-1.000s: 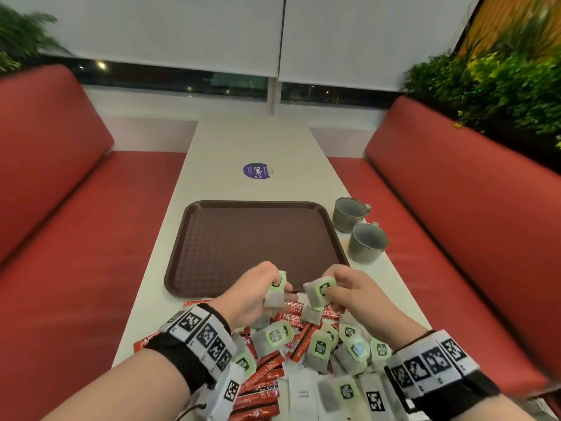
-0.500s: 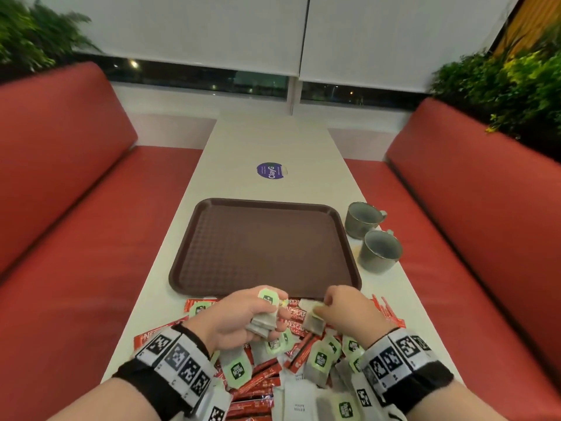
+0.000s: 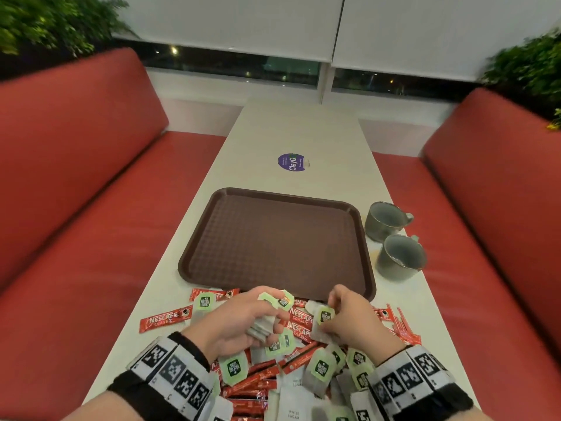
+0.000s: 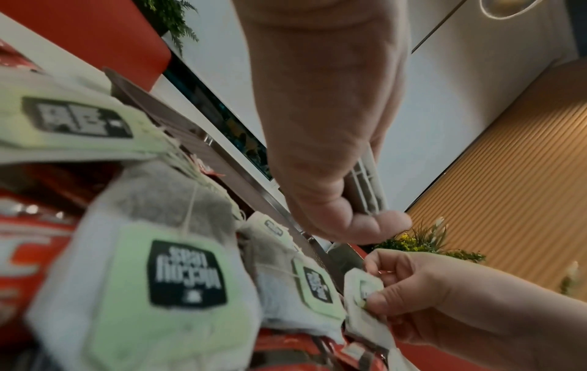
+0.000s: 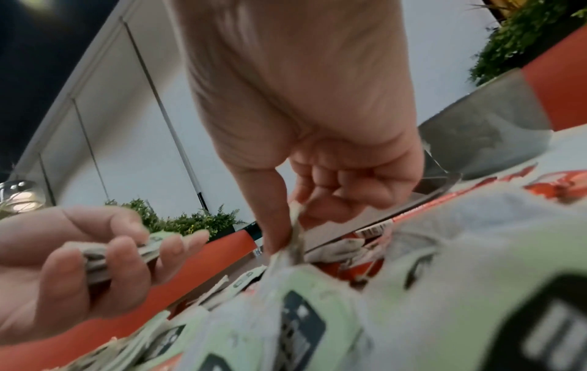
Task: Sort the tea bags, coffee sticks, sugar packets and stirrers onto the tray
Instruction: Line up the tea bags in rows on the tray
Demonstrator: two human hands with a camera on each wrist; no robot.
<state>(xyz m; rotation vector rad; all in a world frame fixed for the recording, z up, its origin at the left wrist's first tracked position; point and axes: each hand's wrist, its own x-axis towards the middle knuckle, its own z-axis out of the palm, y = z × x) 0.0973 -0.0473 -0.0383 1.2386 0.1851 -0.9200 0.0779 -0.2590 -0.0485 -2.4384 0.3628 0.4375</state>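
Note:
The brown tray point(image 3: 273, 238) lies bare in the middle of the table. In front of it is a mixed heap of green-tagged tea bags point(image 3: 320, 370), red coffee sticks point(image 3: 165, 319) and white sugar packets point(image 3: 293, 402); red stirrers point(image 3: 403, 328) lie at its right edge. My left hand point(image 3: 267, 317) hovers over the heap and grips a small stack of tea bags point(image 5: 101, 258). My right hand point(image 3: 329, 314) pinches one tea bag point(image 3: 323, 318) by its top edge between thumb and fingers, right above the heap point(image 5: 295, 241).
Two grey mugs point(image 3: 387, 221) point(image 3: 400, 258) stand right of the tray near the table's edge. A purple sticker point(image 3: 290, 161) sits on the table beyond the tray. Red bench seats flank the narrow table on both sides.
Both hands dropped from near the tray's front edge down onto the heap. The left hand's single tea bag grew into a stack. The right hand now pinches a different tea bag.

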